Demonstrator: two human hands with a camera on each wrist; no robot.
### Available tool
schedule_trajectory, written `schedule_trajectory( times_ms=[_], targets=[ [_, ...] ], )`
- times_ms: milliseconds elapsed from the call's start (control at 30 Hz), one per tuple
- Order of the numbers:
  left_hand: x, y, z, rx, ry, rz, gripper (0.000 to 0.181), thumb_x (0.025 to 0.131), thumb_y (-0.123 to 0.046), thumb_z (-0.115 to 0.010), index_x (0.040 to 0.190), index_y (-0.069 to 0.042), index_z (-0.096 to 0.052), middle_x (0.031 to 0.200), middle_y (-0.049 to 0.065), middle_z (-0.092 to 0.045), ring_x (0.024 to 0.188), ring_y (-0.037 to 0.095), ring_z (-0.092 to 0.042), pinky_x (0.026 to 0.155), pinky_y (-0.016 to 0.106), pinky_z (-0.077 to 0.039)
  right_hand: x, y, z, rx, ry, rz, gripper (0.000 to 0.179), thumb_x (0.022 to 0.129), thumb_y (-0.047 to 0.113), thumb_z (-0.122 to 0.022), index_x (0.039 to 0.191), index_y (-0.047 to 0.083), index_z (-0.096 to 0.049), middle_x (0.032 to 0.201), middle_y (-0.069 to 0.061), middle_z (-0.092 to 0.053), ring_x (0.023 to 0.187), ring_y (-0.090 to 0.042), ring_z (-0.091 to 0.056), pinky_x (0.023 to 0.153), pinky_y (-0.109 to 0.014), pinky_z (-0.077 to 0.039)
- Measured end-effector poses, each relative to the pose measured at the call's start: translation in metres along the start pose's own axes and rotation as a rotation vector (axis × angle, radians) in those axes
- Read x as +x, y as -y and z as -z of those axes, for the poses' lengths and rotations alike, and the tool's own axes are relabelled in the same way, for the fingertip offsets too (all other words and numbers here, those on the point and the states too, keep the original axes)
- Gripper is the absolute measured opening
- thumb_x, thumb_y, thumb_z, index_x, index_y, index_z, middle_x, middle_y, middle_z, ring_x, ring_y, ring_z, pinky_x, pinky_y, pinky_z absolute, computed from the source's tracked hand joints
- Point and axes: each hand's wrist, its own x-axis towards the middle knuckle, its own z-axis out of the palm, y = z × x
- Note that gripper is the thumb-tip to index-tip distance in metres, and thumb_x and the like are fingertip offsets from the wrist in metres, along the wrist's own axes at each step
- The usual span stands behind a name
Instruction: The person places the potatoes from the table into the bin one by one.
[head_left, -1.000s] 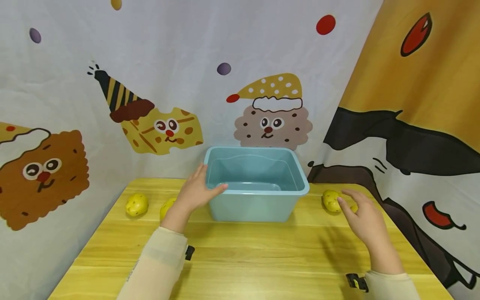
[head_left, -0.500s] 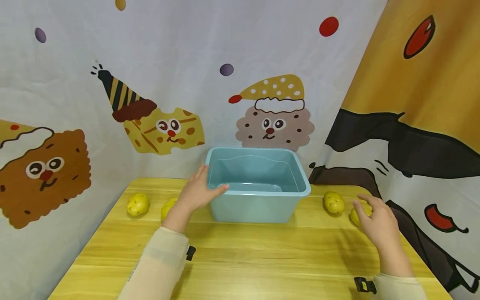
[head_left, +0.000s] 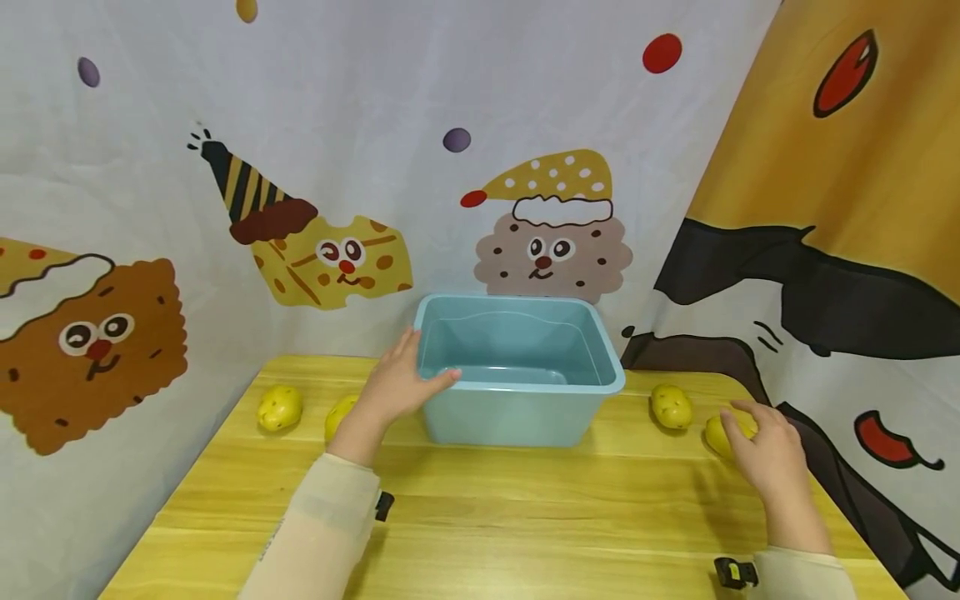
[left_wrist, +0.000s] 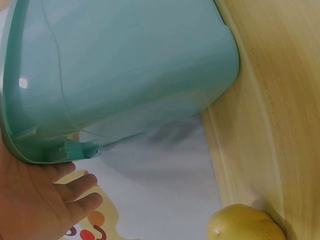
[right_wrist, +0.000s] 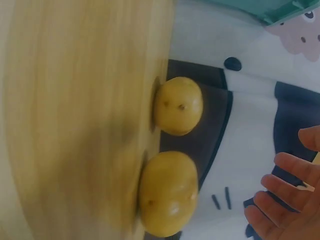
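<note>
A light blue plastic bin (head_left: 502, 417) stands at the back middle of the table. My left hand (head_left: 393, 383) touches its front left corner, thumb over the rim and fingers spread along the outer side; in the left wrist view those fingers (left_wrist: 77, 192) extend past the rim. On the right lie two yellow potatoes, a farther potato (head_left: 671, 407) and a nearer potato (head_left: 718, 437). Above the nearer one hovers my right hand (head_left: 772, 450), partly covering it in the head view. The right wrist view has its fingers (right_wrist: 287, 192) spread, apart from both potatoes, with nothing in them.
Two more potatoes are left of the bin: one potato (head_left: 281, 407) near the table's left edge, another potato (head_left: 339, 417) partly behind my left wrist. A cartoon-printed cloth (head_left: 337, 83) hangs behind the wooden table (head_left: 525, 508) and along its sides.
My right hand has moved right and slightly nearer, from beside the farther right potato to over the nearer one. The left hand stays at the bin's corner. The head view has shifted slightly.
</note>
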Motion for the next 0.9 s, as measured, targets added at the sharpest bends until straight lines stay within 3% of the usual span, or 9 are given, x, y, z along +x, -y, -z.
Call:
schedule_trajectory(
  times_ms=[500, 900],
  targets=[
    [0.000, -0.001, 0.001, -0.005, -0.001, -0.003, 0.111, 0.086, -0.074, -0.057, 0.160, -0.003, -0.014, 0.167, 0.015, -0.008, 0.149, 0.044, -0.019, 0.114, 0.065, -0.021, 0.005, -0.021, -0.005, -0.012, 0.065, -0.115, 0.063, 0.105, 0.041, -0.044, 0.145, -0.008, -0.041, 0.144, -0.041, -0.030, 0.130, -0.065, -0.021, 0.099, -0.076, -0.024],
    [-0.001, -0.001, 0.000, -0.012, 0.001, 0.001, 0.114, 0.084, -0.078, -0.056, 0.160, -0.003, -0.014, 0.167, 0.015, -0.010, 0.148, 0.045, -0.019, 0.114, 0.066, -0.023, 0.009, -0.040, -0.010, -0.016, 0.061, -0.142, 0.063, 0.105, 0.039, -0.045, 0.144, -0.010, -0.040, 0.144, -0.044, -0.027, 0.129, -0.067, -0.020, 0.100, -0.077, -0.023]
  ],
)
